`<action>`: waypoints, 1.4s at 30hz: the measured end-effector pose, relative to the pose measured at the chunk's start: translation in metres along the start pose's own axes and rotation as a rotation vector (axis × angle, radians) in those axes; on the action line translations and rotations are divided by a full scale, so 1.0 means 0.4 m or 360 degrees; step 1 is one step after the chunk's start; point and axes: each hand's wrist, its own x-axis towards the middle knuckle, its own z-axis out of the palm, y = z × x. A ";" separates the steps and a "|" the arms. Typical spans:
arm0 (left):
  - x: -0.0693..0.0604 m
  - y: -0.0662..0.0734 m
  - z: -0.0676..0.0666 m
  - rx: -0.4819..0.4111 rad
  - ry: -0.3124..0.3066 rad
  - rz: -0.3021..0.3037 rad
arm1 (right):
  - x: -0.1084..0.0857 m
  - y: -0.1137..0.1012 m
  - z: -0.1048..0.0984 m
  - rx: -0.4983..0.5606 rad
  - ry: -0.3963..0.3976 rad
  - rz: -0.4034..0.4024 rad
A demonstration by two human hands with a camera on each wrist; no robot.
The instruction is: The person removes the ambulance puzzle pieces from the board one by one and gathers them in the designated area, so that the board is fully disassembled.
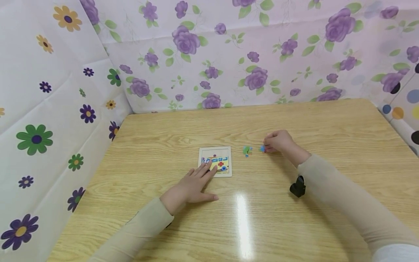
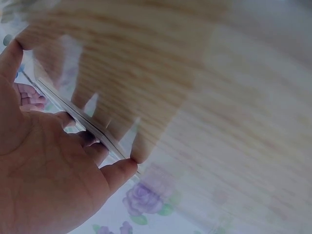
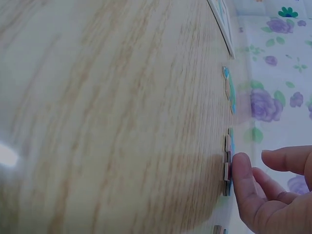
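A square puzzle board (image 1: 215, 148) with a pale frame lies on the table, showing a yellow vehicle with a red cross. My left hand (image 1: 193, 183) rests on its lower left part, fingers spread; the left wrist view shows the fingertips along the board's edge (image 2: 92, 126). My right hand (image 1: 279, 141) is over a blue piece (image 1: 263, 148), which it partly hides. In the right wrist view a fingertip (image 3: 242, 165) touches the flat piece (image 3: 228, 170), with the thumb apart from it. A green piece (image 1: 247, 151) lies between the board and my right hand.
Flowered cloth (image 1: 196, 54) hangs behind the wooden table (image 1: 157, 138), and more hangs at the left (image 1: 59, 120). A black device (image 1: 298, 186) is at my right wrist. Another small piece (image 3: 218, 229) shows at the bottom of the right wrist view.
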 end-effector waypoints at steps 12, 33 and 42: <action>0.002 -0.002 -0.005 0.0014 0.0013 0.0004 | 0.002 0.008 -0.003 0.0043 0.0056 0.0008; 0.005 -0.007 0.006 0.0039 0.0011 0.0002 | -0.028 -0.019 0.067 -0.0111 0.0048 -0.0237; 0.007 -0.008 0.006 0.0034 0.0014 0.0009 | -0.056 -0.036 0.165 -0.0356 0.0097 -0.0586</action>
